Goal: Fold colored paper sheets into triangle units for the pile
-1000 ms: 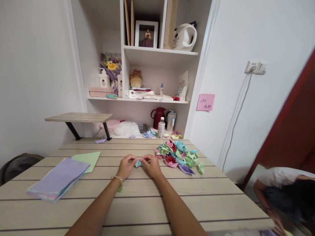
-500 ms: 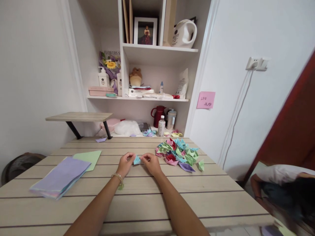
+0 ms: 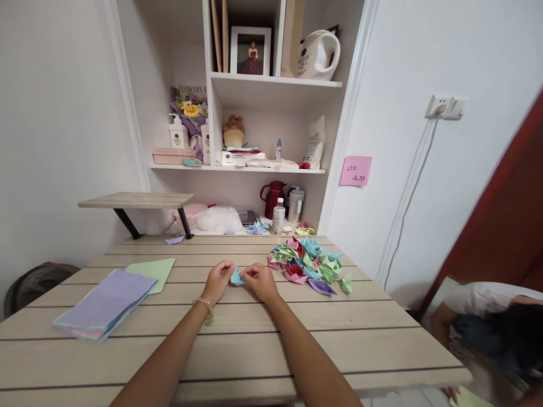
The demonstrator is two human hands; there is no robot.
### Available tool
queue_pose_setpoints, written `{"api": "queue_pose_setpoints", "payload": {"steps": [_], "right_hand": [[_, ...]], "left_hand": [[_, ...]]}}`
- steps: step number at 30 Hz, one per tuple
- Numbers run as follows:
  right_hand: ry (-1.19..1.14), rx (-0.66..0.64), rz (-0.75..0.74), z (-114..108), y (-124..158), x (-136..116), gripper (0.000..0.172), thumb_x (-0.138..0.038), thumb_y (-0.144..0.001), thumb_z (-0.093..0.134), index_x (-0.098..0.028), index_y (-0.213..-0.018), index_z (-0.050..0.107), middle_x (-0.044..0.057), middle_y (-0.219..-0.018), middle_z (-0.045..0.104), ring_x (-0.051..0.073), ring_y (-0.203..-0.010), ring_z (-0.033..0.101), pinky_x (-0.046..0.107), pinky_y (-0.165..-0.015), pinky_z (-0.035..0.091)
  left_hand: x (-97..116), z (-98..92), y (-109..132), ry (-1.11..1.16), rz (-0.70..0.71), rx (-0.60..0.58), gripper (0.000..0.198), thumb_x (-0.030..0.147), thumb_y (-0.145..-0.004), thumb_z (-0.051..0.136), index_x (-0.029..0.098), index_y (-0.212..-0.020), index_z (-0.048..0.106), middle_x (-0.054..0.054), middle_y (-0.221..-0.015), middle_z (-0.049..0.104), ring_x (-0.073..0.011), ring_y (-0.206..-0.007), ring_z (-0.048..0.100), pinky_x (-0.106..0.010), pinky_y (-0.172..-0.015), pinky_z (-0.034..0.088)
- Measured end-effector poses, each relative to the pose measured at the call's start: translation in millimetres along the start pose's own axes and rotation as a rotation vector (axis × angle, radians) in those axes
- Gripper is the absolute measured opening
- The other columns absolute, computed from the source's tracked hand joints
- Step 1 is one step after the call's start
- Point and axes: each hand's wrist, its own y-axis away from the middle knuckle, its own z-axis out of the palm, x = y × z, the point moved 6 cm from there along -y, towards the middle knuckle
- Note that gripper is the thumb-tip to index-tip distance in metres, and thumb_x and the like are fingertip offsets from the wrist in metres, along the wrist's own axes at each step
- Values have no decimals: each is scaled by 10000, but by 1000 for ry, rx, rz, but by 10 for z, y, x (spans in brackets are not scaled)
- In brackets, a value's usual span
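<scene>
A small folded piece of light blue paper (image 3: 236, 276) is held just above the slatted table (image 3: 237, 350). My left hand (image 3: 219, 281) pinches its left side between thumb and fingers. On the other side, my right hand (image 3: 259, 279) grips the right edge the same way. The fingers cover parts of the folds. To the right of my right hand lies a heap of folded paper boats (image 3: 305, 263) in green, pink, blue, red and purple. A stack of purple-topped paper sheets (image 3: 106, 302) rests at the left, with a green sheet (image 3: 159, 274) partly under it.
A small raised shelf (image 3: 136, 199) stands at the table's back left. Behind the table, a white shelf unit (image 3: 271, 90) holds a bottle (image 3: 278, 216), a red jug (image 3: 274, 198) and more folded paper (image 3: 257, 228). Another person (image 3: 487, 322) is low at the right.
My hands stay close together on the blue paper, with only slight finger movement. At the right, the other person's arm has shifted, and a hand now shows near a light green sheet.
</scene>
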Motion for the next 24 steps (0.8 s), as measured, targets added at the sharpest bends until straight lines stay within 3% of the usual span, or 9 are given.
{"api": "queue_pose_setpoints", "payload": {"steps": [10,17,24], "right_hand": [[41,-54,-35,52,22,-76,92,-188,-676,569,-184,-695,659,19,-686,634,130,-613,554,229,-594,429],[115,-15,-21,42,41,-94,103,-197,-657,591,-194,-742,650,22,-744,617,117,-580,534,229,-588,426],[187,-1,-42,-13,34,-124,81,-240,-684,588,-220,-716,660,14,-745,593,112,-579,530,221,-578,400]], "left_hand": [[-114,82,48,241,-190,-17,353,452,-643,593,142,-796,519,-35,-670,636,-162,-642,614,-284,-602,479],[-111,107,35,186,-143,-25,345,476,-656,567,160,-764,480,-22,-703,632,-121,-574,582,-221,-500,443],[-50,170,65,270,-184,-114,357,376,-648,626,169,-892,469,-94,-900,651,-162,-759,622,-277,-652,484]]}}
